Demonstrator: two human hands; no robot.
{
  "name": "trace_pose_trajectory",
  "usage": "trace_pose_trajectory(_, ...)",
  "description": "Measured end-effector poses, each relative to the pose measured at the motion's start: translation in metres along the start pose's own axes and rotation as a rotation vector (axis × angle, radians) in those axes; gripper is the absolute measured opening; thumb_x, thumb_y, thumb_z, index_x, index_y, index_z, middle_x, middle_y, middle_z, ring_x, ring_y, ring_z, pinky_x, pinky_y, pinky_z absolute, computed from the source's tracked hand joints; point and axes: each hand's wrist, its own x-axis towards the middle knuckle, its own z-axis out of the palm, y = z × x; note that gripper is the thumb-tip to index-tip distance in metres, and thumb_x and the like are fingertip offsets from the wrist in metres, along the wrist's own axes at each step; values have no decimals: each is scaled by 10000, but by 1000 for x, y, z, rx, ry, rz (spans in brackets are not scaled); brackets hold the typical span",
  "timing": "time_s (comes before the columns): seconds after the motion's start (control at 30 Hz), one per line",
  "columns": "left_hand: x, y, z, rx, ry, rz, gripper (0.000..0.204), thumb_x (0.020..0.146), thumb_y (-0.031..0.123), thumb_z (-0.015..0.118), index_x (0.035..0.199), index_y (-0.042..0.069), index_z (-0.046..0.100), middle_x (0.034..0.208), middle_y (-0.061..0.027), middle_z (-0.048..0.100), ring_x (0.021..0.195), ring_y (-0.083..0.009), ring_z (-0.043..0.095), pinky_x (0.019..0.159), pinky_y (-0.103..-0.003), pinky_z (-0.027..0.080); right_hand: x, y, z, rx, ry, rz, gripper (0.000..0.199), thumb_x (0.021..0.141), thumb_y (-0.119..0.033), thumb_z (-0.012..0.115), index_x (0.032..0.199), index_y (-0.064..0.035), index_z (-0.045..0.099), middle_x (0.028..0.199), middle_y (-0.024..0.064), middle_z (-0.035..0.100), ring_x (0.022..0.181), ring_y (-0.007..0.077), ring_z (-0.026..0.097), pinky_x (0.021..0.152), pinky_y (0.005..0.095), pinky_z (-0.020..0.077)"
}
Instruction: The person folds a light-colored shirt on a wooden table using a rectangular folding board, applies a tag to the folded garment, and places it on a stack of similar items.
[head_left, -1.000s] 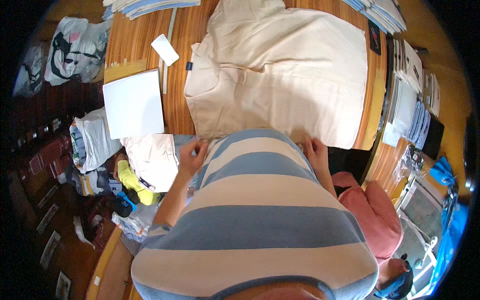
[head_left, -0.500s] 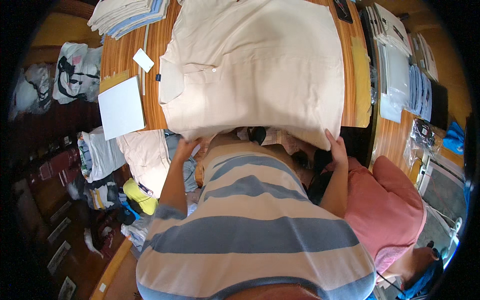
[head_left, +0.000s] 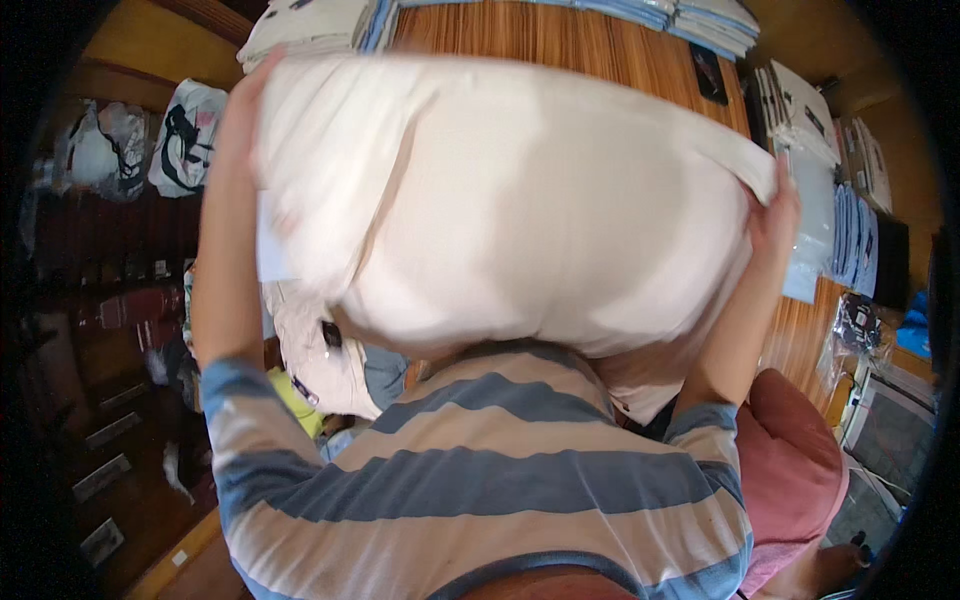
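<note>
A cream shirt (head_left: 470,200) is stretched wide between my two hands, lifted off the wooden table (head_left: 520,30) and blurred by motion. Its lower part hangs down in front of my body, and a shadow falls across its middle. At its far left corner my left hand (head_left: 258,95) is closed on the edge, though the fingers are smeared. My right hand (head_left: 776,220) grips the opposite edge, fingers wrapped round the cloth. A small dark tag (head_left: 332,335) shows at the shirt's lower left.
Folded garments (head_left: 305,30) are stacked at the far left, with another stack (head_left: 712,22) at the far right. A phone (head_left: 709,74) lies near the right edge. Packed clothes (head_left: 853,240) stand to the right. Beside me sits a person in dusty red (head_left: 795,450). A cream garment (head_left: 318,350) lies low left.
Both hands have risen from the near table edge, moving away and apart with the shirt. The shirt, spread flat on the table before, is now raised, its near edge carried to the far side.
</note>
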Motion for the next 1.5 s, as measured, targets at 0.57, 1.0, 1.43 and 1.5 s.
trace_pose_trajectory(0.57, -182, -315, -55, 845, 870, -12, 295, 963, 253, 781, 904, 20, 611, 792, -81, 576, 730, -217, 572, 678, -378, 481, -77, 156, -61, -1314, 37, -280, 622, 892, -395, 798, 1318, 28, 633, 1236, 310, 625, 1173, 493, 612, 1007, 553, 517)
trace_pose_trajectory(1.0, -138, -305, -9, 1442, 737, 73, 547, 918, 497, 759, 1083, -18, 677, 1014, -245, 731, 956, -462, 698, 844, -526, 538, -65, 125, -105, -1764, -92, 13, 881, 836, -678, 744, 1156, 141, 685, 1073, 338, 726, 1094, 462, 694, 982, 490, 550)
trace_pose_trajectory(1.43, -238, -196, -57, 361, 423, 291, 536, 1086, 295, 613, 1527, 17, 487, 1383, -110, 661, 1162, -191, 674, 951, -373, 574, -159, 63, -139, -212, -40, -188, 170, 1031, -191, 695, 1097, -36, 671, 1016, 31, 696, 946, 140, 638, 894, 329, 519)
trace_pose_trajectory(1.5, -271, -126, -50, 250, 295, 433, 572, 1089, 261, 608, 1572, 6, 438, 1418, -118, 641, 1211, -182, 651, 1001, -344, 543, -170, -1, -109, -205, 260, -273, 347, 1015, -252, 696, 1296, -83, 584, 1193, 65, 620, 1050, 185, 608, 951, 362, 498)
